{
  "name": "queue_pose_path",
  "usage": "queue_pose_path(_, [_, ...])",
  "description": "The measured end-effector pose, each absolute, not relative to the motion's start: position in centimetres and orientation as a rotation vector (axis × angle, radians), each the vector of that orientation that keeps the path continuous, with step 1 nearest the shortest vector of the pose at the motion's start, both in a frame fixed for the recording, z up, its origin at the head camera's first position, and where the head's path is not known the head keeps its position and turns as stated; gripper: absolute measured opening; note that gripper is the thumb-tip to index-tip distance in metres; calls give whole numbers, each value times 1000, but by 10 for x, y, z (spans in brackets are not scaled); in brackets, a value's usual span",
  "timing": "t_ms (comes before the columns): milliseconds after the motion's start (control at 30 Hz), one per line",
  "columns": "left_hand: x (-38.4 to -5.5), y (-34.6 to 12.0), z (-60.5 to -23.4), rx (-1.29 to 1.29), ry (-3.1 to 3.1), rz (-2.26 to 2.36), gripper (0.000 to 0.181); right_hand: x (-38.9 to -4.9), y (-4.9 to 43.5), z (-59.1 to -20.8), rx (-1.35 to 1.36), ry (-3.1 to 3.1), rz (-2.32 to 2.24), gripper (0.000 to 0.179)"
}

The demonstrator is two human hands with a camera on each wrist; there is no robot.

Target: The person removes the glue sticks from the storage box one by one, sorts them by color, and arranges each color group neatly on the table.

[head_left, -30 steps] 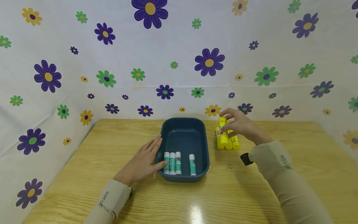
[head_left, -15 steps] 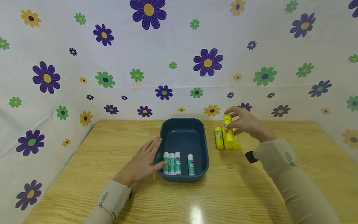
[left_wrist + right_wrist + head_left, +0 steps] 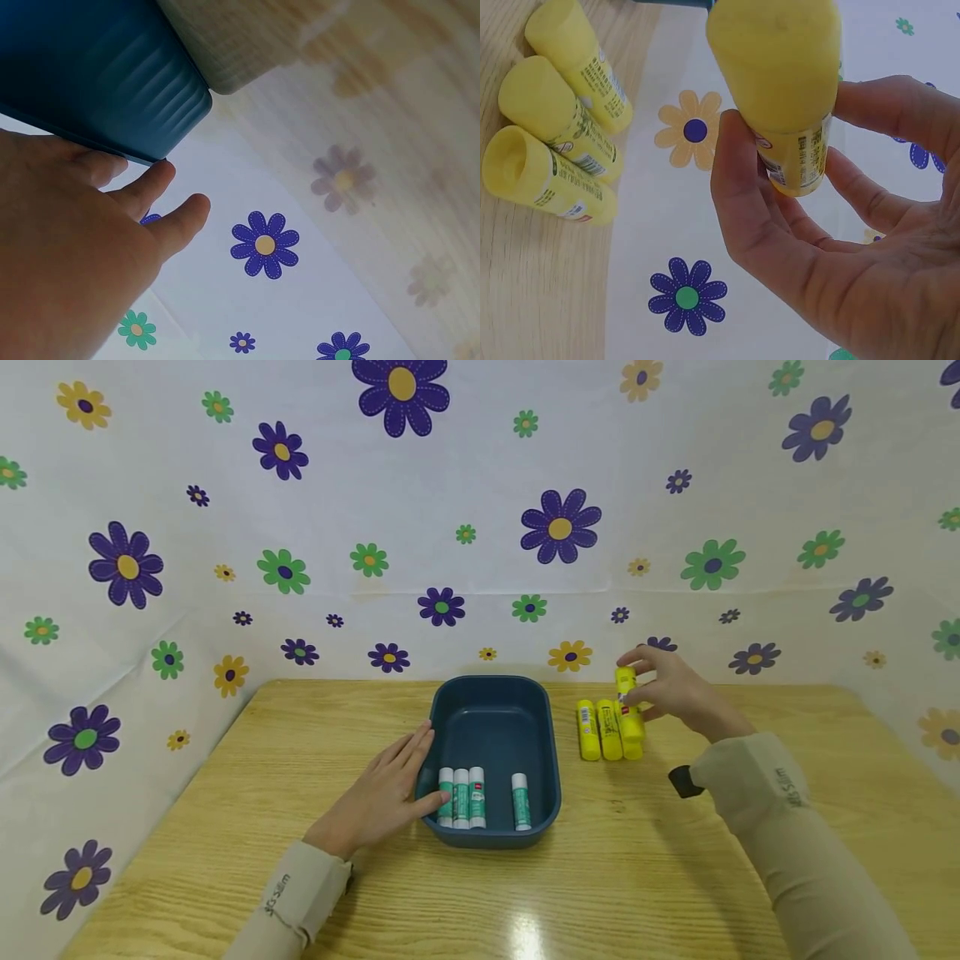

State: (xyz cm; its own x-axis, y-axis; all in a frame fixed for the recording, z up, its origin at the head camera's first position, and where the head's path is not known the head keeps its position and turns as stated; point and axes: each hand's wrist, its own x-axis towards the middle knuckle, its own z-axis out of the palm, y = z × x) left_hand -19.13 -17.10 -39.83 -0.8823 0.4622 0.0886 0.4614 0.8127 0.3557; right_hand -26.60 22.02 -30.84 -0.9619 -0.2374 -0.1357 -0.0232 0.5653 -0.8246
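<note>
In the head view my right hand [image 3: 671, 693] pinches a yellow glue stick [image 3: 628, 710] between thumb and fingers, raised over the right end of a row. That row is three yellow glue sticks [image 3: 588, 731] lying side by side on the table; the right wrist view shows the held stick [image 3: 780, 67] apart from them. My left hand [image 3: 382, 793] lies along the left side of a dark blue tray [image 3: 491, 837], fingers extended and thumb over its rim. Inside, three green-and-white glue sticks [image 3: 461, 802] stand together on the left, and another green glue stick [image 3: 521, 802] stands apart on the right.
The wooden table [image 3: 585, 877] carries the tray in the middle, with the yellow sticks just to its right. Behind the table hangs a white cloth [image 3: 450, 485] printed with flowers. The tray's wall [image 3: 150, 90] fills the upper left of the left wrist view.
My right hand has moved to the right with the yellow glue stick, from over the left of the row to over its right end. My left hand has stayed on the tray.
</note>
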Motion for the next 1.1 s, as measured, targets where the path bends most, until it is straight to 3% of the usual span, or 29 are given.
queue_pose_path(1100, [-191, -169, -395, 731, 2989, 565, 90, -272, 239, -325, -151, 2549, -1325, 65])
